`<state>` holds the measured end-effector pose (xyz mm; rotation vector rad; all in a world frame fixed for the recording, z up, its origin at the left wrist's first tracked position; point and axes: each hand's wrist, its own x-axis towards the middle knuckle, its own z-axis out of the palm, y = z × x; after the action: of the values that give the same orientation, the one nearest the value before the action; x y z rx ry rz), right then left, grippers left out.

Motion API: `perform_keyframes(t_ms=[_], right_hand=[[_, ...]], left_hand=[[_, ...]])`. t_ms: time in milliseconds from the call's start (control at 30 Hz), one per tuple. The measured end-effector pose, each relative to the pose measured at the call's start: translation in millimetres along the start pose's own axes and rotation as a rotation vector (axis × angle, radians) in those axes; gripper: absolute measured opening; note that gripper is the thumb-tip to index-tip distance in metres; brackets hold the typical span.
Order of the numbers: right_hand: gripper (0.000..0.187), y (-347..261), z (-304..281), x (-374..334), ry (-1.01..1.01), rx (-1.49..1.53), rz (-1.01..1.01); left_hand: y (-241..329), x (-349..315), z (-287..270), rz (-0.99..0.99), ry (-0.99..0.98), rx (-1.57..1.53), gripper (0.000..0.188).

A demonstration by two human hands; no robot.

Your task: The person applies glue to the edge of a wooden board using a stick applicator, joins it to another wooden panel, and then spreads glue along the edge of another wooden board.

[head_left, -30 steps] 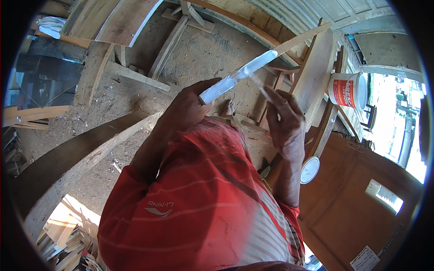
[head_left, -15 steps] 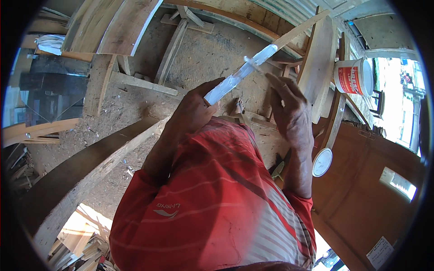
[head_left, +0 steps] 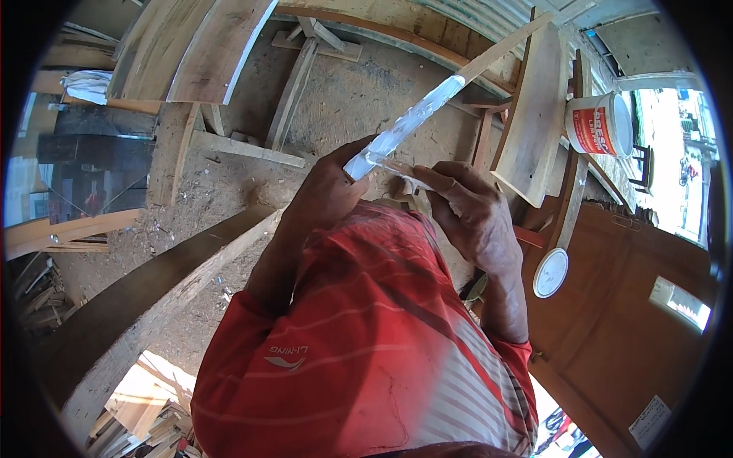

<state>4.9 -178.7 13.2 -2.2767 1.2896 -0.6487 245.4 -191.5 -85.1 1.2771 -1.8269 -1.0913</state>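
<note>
My left hand is closed around the near end of a long narrow wooden strip, which slants up and away to the right. White paste coats the nearer half of its upper face; the far half is bare wood. Between the fingers of my right hand is a thin, flat stick smeared with white. Its tip touches the paste close to my left hand.
On the right, a white bucket with a red label stands by a leaning plank. A round white lid lies below it. Wide boards rest at upper left, and a thick beam crosses the left side.
My right hand has moved down and left, bringing the stick's tip from the middle of the pasted stretch to its near end. The left hand keeps holding the strip.
</note>
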Motion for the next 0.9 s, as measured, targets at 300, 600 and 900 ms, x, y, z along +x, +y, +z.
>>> perform_keyframes(t_ms=[300, 600, 900], right_hand=[[0.03, 68, -35, 34, 0.295, -0.089, 0.235], [0.028, 39, -34, 32, 0.108, -0.164, 0.143], [0.041, 5, -7, 9, 0.021, -0.215, 0.008]], left_hand=[[4, -1, -3, -0.179, -0.058, -0.068, 0.059], [1, 0, -3, -0.088, -0.016, -0.134, 0.051], [-1, 1, -4, -0.13, -0.036, -0.213, 0.058]])
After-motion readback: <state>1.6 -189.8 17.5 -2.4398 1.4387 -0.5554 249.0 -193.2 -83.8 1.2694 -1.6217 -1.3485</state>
